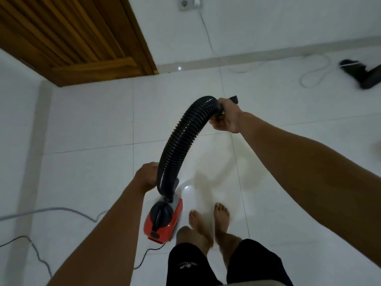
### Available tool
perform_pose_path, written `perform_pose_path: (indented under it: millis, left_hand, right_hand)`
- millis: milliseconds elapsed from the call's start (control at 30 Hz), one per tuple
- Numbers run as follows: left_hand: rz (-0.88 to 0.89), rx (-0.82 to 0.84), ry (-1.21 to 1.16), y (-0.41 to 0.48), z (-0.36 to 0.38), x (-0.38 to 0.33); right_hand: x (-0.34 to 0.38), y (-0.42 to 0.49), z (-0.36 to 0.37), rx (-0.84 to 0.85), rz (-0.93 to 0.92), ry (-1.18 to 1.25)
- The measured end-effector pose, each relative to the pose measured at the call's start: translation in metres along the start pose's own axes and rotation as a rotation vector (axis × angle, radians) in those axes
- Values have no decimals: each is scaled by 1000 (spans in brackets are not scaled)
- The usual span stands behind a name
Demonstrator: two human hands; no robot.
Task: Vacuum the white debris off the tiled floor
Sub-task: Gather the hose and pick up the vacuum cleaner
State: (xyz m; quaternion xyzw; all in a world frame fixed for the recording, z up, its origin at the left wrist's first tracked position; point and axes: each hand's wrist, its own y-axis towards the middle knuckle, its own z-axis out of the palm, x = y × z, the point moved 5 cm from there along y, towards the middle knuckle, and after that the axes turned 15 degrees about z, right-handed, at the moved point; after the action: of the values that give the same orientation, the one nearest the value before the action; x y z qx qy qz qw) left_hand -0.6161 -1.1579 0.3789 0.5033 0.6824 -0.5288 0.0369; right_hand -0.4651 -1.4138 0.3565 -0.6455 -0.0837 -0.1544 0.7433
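A small red and black vacuum cleaner [164,220] hangs above the white tiled floor [90,124], in front of my legs. My left hand [147,177] grips it near its top, where the ribbed black hose [181,137] joins. The hose arches up and right to my right hand [225,117], which grips the hose end just behind the short black nozzle [234,99]. The nozzle is held in the air and points away from me. I make out no white debris on the tiles from here.
A wooden door [68,34] stands at the upper left. A white wall socket [188,4] holds a plug, and its white cable [313,73] loops across the floor. A black object [362,76] lies at the right edge. Cords [37,252] trail at the lower left. My bare feet [208,219] stand below.
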Motion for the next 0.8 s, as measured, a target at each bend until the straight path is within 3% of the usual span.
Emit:
perform_pose_path:
  millis: [67,100,167,233,300,433,600,800]
  left_hand:
    - [-6,-91,-69,-16,5,22]
    - [-95,-120,-181,-23,12,45]
    - [-119,-13,-278,-39,26,66]
    - [-16,52,-219,-26,34,84]
    - [72,11,-349,7,43,112]
    - [241,-73,-393,0,32,74]
    - [330,-55,-393,6,19,83]
    - [456,-112,-178,9,7,101]
  right_hand:
    - [-1,-10,10,5,-34,33]
    - [-4,-12,15,2,-45,48]
    - [-7,-13,29,14,-65,61]
    - [-9,-14,43,22,-91,56]
    - [-14,-19,57,3,-120,43]
    - [-47,-29,79,-36,-170,7]
    - [-103,-30,126,2,-288,-194]
    - [-146,-24,176,-283,-522,-611]
